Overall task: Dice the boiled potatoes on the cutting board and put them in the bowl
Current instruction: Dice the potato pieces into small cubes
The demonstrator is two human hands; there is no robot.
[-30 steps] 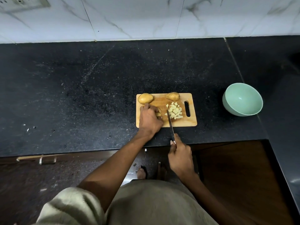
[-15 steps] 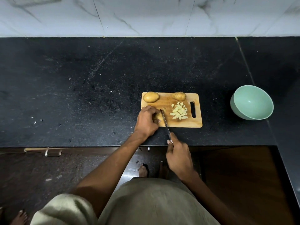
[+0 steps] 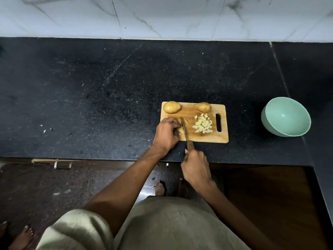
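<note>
Left hand (image 3: 167, 132) curling down over a potato piece (image 3: 178, 130) on cutting board (image 3: 207, 137), mostly hiding it. Right hand (image 3: 195, 166) gripping knife (image 3: 184, 129), forefinger along handle, blade lying just beside left fingers. Diced pile (image 3: 202, 123) sitting mid-board, two whole potatoes (image 3: 171, 107) resting at far edge, bowl (image 3: 286, 117) standing well right.

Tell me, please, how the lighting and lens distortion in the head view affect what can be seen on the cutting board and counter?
Head view: dim, uneven light; the black counter swallows detail, while the diced potato and green bowl stand out. Wide-angle bending curves the wall edge. The piece under the left hand is hidden; the knife blade reads thin but clear.
</note>
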